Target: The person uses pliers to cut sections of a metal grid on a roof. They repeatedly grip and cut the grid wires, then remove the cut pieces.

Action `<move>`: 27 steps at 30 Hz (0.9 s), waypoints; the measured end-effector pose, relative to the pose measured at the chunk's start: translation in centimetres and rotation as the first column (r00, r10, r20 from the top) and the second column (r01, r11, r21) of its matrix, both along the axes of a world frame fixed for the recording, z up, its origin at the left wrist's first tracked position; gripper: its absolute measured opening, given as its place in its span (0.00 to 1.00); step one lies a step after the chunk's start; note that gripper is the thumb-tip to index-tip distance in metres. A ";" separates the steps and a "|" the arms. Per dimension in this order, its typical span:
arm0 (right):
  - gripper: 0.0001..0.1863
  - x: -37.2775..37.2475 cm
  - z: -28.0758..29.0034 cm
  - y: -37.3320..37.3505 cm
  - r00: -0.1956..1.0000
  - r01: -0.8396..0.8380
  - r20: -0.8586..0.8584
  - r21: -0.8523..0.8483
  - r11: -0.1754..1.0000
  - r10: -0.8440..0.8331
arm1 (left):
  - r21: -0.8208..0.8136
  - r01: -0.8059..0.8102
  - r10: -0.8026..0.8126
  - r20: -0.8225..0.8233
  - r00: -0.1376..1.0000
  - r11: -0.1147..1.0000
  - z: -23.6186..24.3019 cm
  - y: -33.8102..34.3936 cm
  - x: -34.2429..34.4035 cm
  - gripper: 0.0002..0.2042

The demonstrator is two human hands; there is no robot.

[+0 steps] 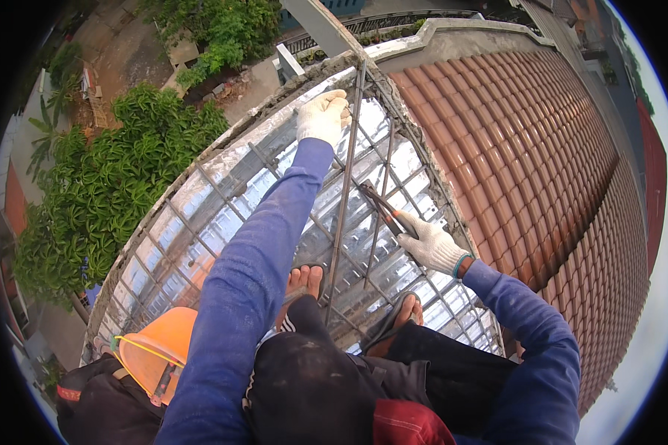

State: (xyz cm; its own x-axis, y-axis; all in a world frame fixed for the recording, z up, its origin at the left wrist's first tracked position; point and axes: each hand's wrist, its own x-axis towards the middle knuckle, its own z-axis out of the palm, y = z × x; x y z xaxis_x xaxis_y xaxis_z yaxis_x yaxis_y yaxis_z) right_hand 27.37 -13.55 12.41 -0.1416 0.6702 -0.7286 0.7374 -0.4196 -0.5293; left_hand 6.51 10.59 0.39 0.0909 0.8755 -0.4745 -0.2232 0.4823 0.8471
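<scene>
Gloved hands at work on a rebar grid above a metal deck.

The left hand (323, 116) closes its grip around the long rebar (344, 194) near the bar's far end, by the concrete edge (274, 93). The right hand (432, 242) grips pliers (382, 208), whose tip meets the grid (274, 194) just right of that rebar, about halfway down it. Nearer than the pliers, two sandalled feet stand either side of the rebar. An orange helmet (159, 348) sits well to its left; roof tiles (542, 170) lie to its right.

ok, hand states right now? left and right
Left hand: gloved, closed around the long steel rebar near its upper end.
Right hand: gloved, closed on the pincers, whose tip is at the rebar grid.
</scene>
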 end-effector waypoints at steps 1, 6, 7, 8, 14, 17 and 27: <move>0.33 0.0 -0.2 -1.1 0.995 -0.070 0.076 0.176 0.982 0.058 | 0.050 0.032 -0.031 -0.027 0.999 0.998 0.6 0.5 0.7 0.17; 0.25 2.6 -0.6 -4.6 0.925 -0.260 0.339 0.228 0.938 0.173 | 0.095 0.437 -0.435 -0.043 0.899 0.894 3.5 0.4 2.8 0.20; 0.25 3.4 -0.7 -4.9 0.911 -0.302 0.364 0.265 0.916 0.195 | 0.067 0.462 -0.462 -0.008 0.887 0.884 3.7 0.1 2.1 0.19; 0.25 3.9 -1.0 -5.2 0.899 -0.336 0.388 0.314 0.888 0.203 | 0.033 0.491 -0.492 0.040 0.870 0.871 3.9 -0.4 1.3 0.19; 0.33 4.0 -2.6 -7.0 0.850 -0.283 0.501 0.178 0.942 0.161 | -0.104 0.252 -0.262 -0.099 0.960 0.962 2.3 -4.8 -9.3 0.18; 0.30 2.5 -1.9 -6.3 0.860 -0.348 0.470 0.253 0.903 0.200 | -0.209 0.182 -0.166 0.093 0.982 0.961 1.8 -8.2 -10.9 0.20; 0.25 -6.5 -2.9 2.3 0.917 0.340 -0.215 -0.021 0.940 -0.336 | -0.204 0.248 -0.217 0.163 0.963 0.947 4.1 -18.0 -6.2 0.23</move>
